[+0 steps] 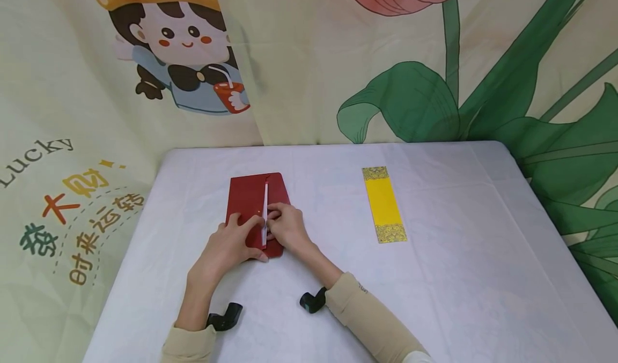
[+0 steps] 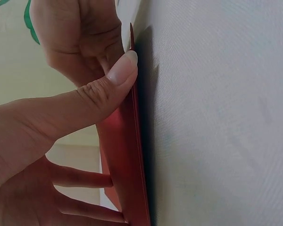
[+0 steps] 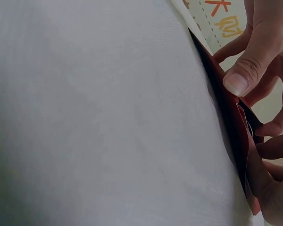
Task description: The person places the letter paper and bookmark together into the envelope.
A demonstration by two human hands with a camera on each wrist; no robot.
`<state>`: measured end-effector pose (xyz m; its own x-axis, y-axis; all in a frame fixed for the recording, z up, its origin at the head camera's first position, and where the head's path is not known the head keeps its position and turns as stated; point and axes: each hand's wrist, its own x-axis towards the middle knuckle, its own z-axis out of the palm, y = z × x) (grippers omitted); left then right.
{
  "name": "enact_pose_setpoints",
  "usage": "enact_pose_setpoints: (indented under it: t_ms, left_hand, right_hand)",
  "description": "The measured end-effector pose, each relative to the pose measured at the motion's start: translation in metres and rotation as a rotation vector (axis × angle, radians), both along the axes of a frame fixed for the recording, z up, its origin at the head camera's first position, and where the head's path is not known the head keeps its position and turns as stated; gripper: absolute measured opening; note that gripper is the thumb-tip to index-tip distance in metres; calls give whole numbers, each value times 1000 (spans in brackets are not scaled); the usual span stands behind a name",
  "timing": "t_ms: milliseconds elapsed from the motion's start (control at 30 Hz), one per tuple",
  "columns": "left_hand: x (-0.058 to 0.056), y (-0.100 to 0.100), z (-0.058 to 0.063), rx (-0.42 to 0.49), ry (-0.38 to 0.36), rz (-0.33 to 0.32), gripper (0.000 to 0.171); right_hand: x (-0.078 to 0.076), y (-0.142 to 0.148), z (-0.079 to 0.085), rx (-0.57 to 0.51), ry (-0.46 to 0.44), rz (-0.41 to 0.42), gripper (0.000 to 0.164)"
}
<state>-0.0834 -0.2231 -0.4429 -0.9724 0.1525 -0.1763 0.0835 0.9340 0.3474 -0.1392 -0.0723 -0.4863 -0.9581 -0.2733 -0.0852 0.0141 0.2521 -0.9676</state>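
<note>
Behind: printed cloth. In front: white-covered table. Left of centre on it: red envelope. At its near-left side: left hand, thumb on the near edge, fingers partly bent onto the face, gripping, probably to steady it. Opposite: right hand, fingers curled, apparently pinching the envelope's middle. Well apart, right: yellow strip, probably clear of handling. Between hands: white slit, apparently kept accessible by both grips.

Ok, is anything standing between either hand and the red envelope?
Nothing visible: the left hand and right hand both already touch the red envelope. The yellow strip with patterned ends lies apart to the right, out of their way.
</note>
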Motion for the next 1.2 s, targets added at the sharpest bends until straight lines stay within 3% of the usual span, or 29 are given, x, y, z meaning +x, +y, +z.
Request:
enact_pose_setpoints:
  t_ms: [733,1000,1200]
  left_hand:
    - [0,-1,1,7,-15,1,76]
    - [0,0,1,6,-17,8,74]
    - [-1,2,0,9,-24,18,75]
  right_hand:
    - [-2,-2,-1,-53,-2,29,33]
    - [-1,17,3,-106,-48,15,29]
    - [0,39,7,-39,-40,-7,24]
